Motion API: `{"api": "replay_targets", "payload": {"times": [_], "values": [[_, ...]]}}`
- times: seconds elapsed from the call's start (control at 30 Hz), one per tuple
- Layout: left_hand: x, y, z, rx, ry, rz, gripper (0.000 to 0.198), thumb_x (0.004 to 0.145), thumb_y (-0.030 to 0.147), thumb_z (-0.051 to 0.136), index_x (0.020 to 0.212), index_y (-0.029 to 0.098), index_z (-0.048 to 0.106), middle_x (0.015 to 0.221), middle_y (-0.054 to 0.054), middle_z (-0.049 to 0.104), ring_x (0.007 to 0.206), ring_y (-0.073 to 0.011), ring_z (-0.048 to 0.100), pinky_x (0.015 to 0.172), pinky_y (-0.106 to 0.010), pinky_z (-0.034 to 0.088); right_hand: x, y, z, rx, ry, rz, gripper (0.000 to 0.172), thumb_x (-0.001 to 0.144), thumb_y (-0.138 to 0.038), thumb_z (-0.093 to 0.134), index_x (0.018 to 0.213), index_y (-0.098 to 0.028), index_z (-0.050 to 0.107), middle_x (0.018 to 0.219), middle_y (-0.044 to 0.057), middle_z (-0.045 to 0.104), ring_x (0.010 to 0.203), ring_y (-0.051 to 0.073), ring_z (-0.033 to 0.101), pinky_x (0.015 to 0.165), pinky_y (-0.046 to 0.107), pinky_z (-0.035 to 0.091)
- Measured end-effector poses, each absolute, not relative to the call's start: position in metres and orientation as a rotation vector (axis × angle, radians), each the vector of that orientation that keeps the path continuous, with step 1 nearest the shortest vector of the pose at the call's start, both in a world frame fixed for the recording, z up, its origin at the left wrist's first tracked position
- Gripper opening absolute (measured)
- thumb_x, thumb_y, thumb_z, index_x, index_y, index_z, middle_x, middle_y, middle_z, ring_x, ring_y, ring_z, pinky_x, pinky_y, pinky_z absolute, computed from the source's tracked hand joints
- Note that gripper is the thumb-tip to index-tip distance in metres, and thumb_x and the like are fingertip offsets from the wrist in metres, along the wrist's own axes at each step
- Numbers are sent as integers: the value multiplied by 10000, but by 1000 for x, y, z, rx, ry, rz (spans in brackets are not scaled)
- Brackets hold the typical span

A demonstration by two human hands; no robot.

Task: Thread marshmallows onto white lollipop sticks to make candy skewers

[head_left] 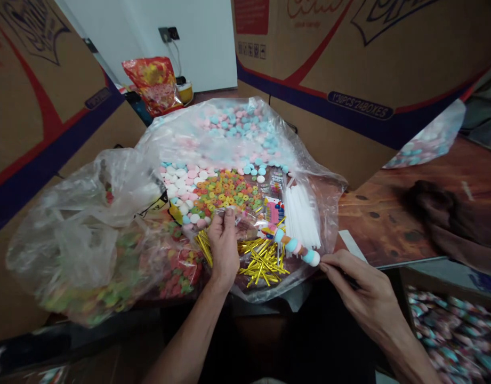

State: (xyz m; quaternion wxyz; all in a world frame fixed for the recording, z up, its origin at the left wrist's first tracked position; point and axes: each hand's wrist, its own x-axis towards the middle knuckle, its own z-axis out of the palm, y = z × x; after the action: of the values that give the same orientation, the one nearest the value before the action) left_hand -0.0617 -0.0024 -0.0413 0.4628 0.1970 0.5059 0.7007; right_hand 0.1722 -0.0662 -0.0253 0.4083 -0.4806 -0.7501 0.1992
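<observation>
My right hand (359, 290) is closed on the near end of a white stick threaded with pastel candies (297, 247), a skewer that points up and left over the pile. My left hand (224, 245) reaches into the plastic sheet, fingers pinched at the edge of the small coloured ring candies (227, 193). Gold twist ties (261, 261) lie between my two hands. A bundle of white sticks (301, 216) lies just right of the rings. Pink, white and blue round candies (185, 184) sit behind the rings.
A clear plastic sheet (329, 186) holds everything. A clear bag of coloured rings (109, 266) bulges at the left. Large cardboard boxes (349, 64) stand behind and at the left. A wooden table (389, 213) is at the right, with a tray of wrapped candy (457, 330) below it.
</observation>
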Motion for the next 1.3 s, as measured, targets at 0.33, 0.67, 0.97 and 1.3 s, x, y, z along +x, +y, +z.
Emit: {"api": "replay_targets", "payload": {"times": [0.33,0.67,0.97,1.3], "values": [[-54,-8,-39,564,1138,1588,323,753,465,747,840,181,620,769,-10,694,680,-143,685,657,-250,557,165,-67,-24,-1116,-1880,501,92,899,-135,611,916,-204,670,778,14,676,679,140,653,627,236,524],[-39,-15,-29,461,1006,1543,348,782,485,721,931,199,592,843,-53,728,836,-197,718,743,-301,557,142,-71,-28,-1139,-1833,301,143,892,-97,599,956,-208,664,817,38,684,721,158,668,686,264,551],[-15,-23,-19,364,897,1530,261,816,411,714,859,178,604,883,-38,711,865,-165,686,772,-274,533,121,-79,-29,-1160,-1811,330,124,904,-77,575,932,-174,647,741,28,627,635,131,614,618,232,517],[-11,-26,-22,397,887,1429,294,834,465,675,902,199,568,786,-16,653,685,-132,625,541,-212,434,107,-82,-31,-1272,-1644,636,143,929,-173,560,847,-194,675,709,5,619,635,133,595,597,235,473]]}}
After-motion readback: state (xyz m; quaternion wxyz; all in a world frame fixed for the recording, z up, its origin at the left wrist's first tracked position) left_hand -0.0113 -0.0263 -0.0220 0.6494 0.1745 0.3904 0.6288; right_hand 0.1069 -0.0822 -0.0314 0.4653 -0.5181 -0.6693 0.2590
